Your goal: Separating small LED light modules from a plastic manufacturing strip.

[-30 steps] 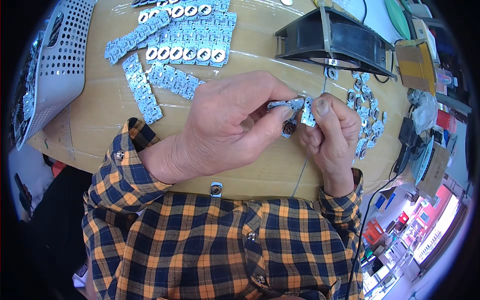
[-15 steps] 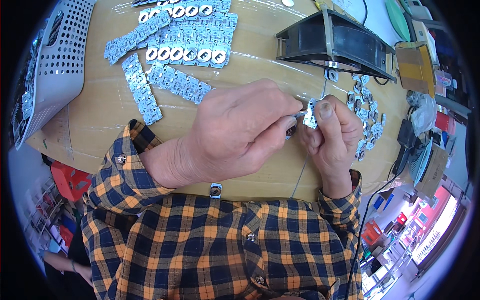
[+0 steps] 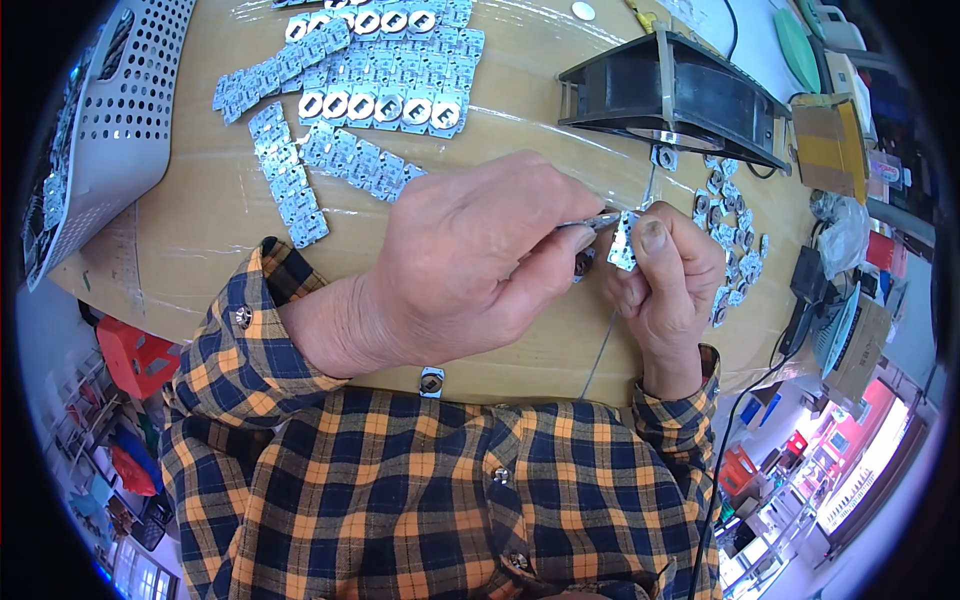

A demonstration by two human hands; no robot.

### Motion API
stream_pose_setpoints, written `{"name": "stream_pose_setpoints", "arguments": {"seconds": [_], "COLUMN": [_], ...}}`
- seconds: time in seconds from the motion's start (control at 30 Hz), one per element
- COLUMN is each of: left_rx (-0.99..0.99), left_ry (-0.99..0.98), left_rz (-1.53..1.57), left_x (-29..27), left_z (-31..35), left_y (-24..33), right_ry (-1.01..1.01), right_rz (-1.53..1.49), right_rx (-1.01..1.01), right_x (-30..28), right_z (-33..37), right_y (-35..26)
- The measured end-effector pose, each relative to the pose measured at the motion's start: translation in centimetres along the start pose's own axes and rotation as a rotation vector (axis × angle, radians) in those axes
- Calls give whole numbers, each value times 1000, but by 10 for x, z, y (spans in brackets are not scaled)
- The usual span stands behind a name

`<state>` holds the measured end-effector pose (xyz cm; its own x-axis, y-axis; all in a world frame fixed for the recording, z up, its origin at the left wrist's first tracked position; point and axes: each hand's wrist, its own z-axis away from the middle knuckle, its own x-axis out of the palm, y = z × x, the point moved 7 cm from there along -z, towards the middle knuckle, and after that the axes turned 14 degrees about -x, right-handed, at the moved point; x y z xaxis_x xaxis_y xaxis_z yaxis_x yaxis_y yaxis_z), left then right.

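Note:
My left hand [image 3: 470,260] is closed around a slim metal tool that looks like tweezers [image 3: 597,221]. Its tip reaches the upper edge of a small white circuit board [image 3: 622,243]. My right hand [image 3: 668,275] pinches that board between thumb and fingers, tilted, above the table. Partly hidden between the hands lies a small piece with a dark round part [image 3: 583,262]. Another small board with a round brown part [image 3: 431,382] rests at the table's near edge, close to my shirt.
Circuit board panels [image 3: 400,75], some with round silvery parts, and loose strips [image 3: 288,175] lie far left. A perforated basket [image 3: 130,140] stands left. A black fan-like frame [image 3: 670,95] sits far right, near scattered small boards [image 3: 735,235], a cardboard box [image 3: 830,150] and a black cable [image 3: 745,395].
The tweezers now show more of their length and their tip sits nearer the board's top edge. Both hands stay almost in place. The view has shifted slightly.

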<state>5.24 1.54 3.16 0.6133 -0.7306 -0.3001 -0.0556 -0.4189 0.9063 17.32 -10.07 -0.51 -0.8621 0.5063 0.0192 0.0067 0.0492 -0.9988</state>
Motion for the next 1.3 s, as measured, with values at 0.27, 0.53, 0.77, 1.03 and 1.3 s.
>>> {"name": "stream_pose_setpoints", "arguments": {"seconds": [0.27,0.53,0.77,1.03,1.3], "left_rx": [76,-201,-435,-397,-555], "left_ry": [-107,-96,-281,-369,-381], "left_rz": [67,210,406,380,523], "left_x": [7,1,15,18,24], "left_z": [0,-4,2,0,4], "left_y": [2,-15,-24,-24,-28], "right_ry": [11,-250,-160,-228,-218], "right_rz": [43,422,445,417,404], "right_rx": [-8,-199,-333,-394,-432], "right_x": [-2,0,-6,-6,-4], "right_z": [-1,-11,-10,-10,-8], "right_y": [-2,-19,-28,-30,-31]}}
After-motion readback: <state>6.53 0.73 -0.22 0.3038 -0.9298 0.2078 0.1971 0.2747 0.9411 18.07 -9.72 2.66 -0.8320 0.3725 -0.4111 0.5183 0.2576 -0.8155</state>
